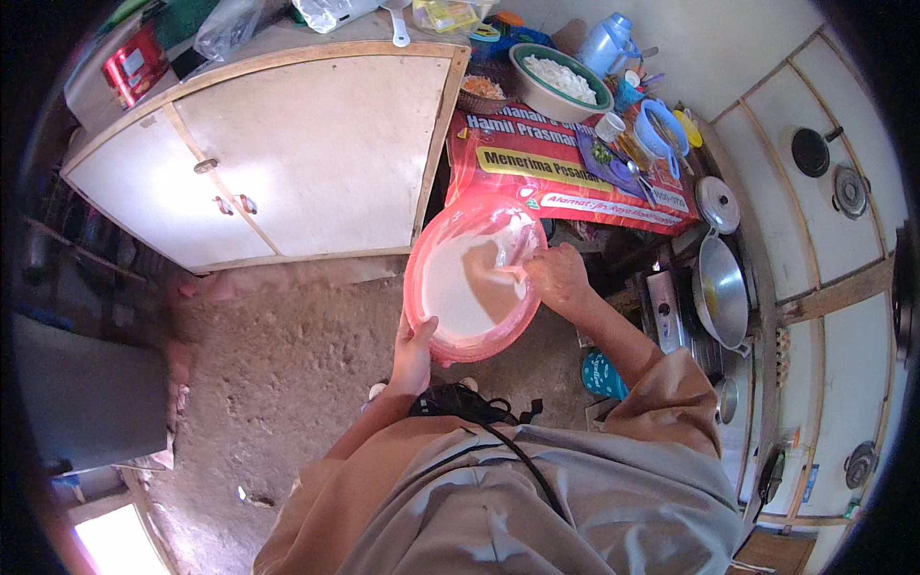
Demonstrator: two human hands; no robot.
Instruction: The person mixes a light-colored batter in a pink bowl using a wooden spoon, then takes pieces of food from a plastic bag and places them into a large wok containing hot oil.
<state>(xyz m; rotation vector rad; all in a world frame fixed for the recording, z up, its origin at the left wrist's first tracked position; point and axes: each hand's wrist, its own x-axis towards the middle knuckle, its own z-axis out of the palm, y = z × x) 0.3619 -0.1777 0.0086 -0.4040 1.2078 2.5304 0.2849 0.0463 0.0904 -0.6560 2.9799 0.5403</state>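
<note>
A pink plastic bowl (418,287) is held up in front of my body, above the floor. Inside it lies a smooth white liquid mixture (453,287), partly in shadow. My left hand (413,356) grips the near-left rim, thumb over the edge. Over the right side of the bowl, my right hand (559,280) is closed in a fist around a pale utensil (509,271) that reaches into the mixture. The fist and smears of batter hide most of that utensil, so its exact kind is unclear.
A table with a red printed banner (503,136) holds a basin of white shredded food (560,79), a blue plastic strainer (658,129) and a blue jug (609,43). A wok (721,295) sits on a gas stove (665,309) at right. A white cabinet (309,151) stands left.
</note>
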